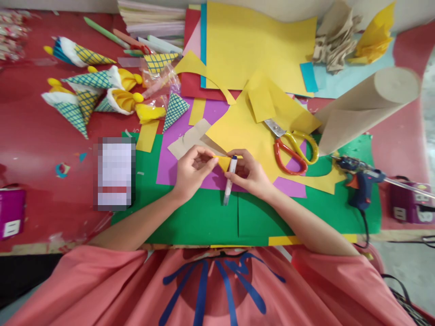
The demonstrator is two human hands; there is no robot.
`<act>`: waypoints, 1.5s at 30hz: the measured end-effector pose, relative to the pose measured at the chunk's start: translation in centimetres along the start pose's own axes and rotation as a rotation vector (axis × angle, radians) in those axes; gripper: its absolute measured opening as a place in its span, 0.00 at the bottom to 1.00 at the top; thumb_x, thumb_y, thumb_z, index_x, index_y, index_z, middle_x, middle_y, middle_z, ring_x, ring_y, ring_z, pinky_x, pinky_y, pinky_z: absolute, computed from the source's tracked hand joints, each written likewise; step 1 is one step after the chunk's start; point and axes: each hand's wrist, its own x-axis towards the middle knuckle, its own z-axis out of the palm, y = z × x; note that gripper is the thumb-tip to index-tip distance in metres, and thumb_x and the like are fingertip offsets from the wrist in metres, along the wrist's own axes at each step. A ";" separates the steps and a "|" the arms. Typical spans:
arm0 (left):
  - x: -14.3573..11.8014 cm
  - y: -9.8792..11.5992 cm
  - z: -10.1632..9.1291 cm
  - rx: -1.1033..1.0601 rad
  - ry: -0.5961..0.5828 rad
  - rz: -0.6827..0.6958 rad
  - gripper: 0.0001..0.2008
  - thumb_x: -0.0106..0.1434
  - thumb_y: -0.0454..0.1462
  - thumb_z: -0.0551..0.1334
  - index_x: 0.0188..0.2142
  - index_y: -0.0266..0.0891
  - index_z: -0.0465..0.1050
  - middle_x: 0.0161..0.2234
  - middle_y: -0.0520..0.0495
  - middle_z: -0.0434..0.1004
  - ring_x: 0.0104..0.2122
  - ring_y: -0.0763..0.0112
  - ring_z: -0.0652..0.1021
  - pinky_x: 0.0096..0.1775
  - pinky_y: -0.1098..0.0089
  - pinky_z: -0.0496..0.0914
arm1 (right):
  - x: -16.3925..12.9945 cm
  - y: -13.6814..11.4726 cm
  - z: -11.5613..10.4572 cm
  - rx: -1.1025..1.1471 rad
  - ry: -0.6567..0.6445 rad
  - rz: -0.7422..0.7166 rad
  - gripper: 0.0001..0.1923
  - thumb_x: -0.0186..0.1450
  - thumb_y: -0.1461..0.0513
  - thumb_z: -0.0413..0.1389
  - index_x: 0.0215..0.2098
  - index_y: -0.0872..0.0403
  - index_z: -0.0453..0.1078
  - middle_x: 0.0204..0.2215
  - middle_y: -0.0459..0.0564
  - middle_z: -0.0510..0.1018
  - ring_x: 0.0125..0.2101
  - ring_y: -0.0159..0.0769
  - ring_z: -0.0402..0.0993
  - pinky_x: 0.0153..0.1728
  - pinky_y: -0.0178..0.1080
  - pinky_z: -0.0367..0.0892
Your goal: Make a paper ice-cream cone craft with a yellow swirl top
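My left hand pinches the edge of a small yellow paper piece over the purple sheet. My right hand holds the other side of that yellow piece together with a white pen that has a blue cap, pointing down toward me. Both hands meet above the green sheet at the table's middle. A larger yellow sheet lies just beyond my fingers.
Scissors with red and yellow handles lie to the right. A blue glue gun rests at the far right beside a brown paper roll. Several patterned paper cones sit at the left, a blurred box nearby, stacked coloured paper behind.
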 end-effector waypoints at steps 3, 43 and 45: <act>0.0 0.1 0.0 0.007 0.007 -0.013 0.12 0.57 0.44 0.68 0.31 0.39 0.70 0.28 0.53 0.76 0.28 0.79 0.77 0.32 0.78 0.74 | 0.2 0.0 0.0 0.038 0.044 0.011 0.24 0.58 0.54 0.64 0.48 0.51 0.60 0.24 0.39 0.70 0.23 0.26 0.71 0.26 0.32 0.68; -0.4 0.2 -0.2 0.000 -0.215 0.142 0.06 0.60 0.39 0.66 0.35 0.40 0.73 0.32 0.52 0.78 0.34 0.76 0.80 0.37 0.76 0.75 | 0.0 0.1 0.2 0.130 0.082 -0.112 0.17 0.62 0.55 0.62 0.46 0.54 0.67 0.26 0.42 0.76 0.25 0.28 0.76 0.32 0.35 0.74; -0.4 0.2 -0.2 0.014 -0.242 0.110 0.07 0.60 0.39 0.66 0.35 0.39 0.73 0.33 0.50 0.78 0.36 0.74 0.80 0.38 0.75 0.76 | 0.0 0.0 0.2 0.134 0.074 -0.115 0.17 0.62 0.56 0.62 0.45 0.54 0.67 0.26 0.42 0.75 0.25 0.28 0.77 0.32 0.34 0.74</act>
